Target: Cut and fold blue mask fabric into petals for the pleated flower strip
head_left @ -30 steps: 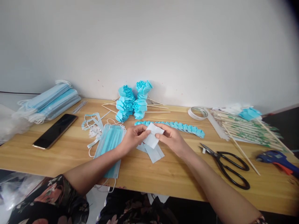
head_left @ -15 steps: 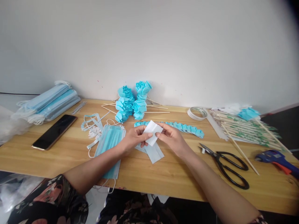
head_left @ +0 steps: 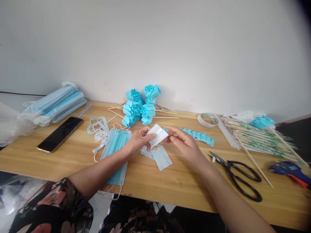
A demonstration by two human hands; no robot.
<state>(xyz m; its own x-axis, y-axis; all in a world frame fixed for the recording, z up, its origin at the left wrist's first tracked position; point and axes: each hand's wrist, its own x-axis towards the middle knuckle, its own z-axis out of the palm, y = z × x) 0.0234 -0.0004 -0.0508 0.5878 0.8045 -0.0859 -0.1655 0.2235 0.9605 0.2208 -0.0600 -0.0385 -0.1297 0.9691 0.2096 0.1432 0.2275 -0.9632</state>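
Observation:
A small white square of mask fabric (head_left: 155,136) is up off the table between my hands. My left hand (head_left: 140,139) pinches its left side, thumb on top and fingers beneath. At the right corner, my right hand (head_left: 186,142) has its fingertips closed on the edge, which curls there. Under my hands lie more cut pale-blue pieces (head_left: 163,158), flat on the wood. Beside my left forearm is a blue face mask (head_left: 118,144), partly covered by the arm. Behind my right hand runs a row of folded blue petals (head_left: 201,136), partly hidden.
Blue fabric flowers on sticks (head_left: 132,108) stand near the wall. Left are a stack of masks (head_left: 58,103), a phone (head_left: 60,134) and cut scraps (head_left: 98,129). Right are a tape roll (head_left: 207,120), scissors (head_left: 233,171), wooden sticks (head_left: 259,136) and a blue glue gun (head_left: 289,170).
My right thumb has left the middle of the white piece, and the hand has shifted right to its corner. The piece has tilted and its right edge now curls. The view has shifted slightly.

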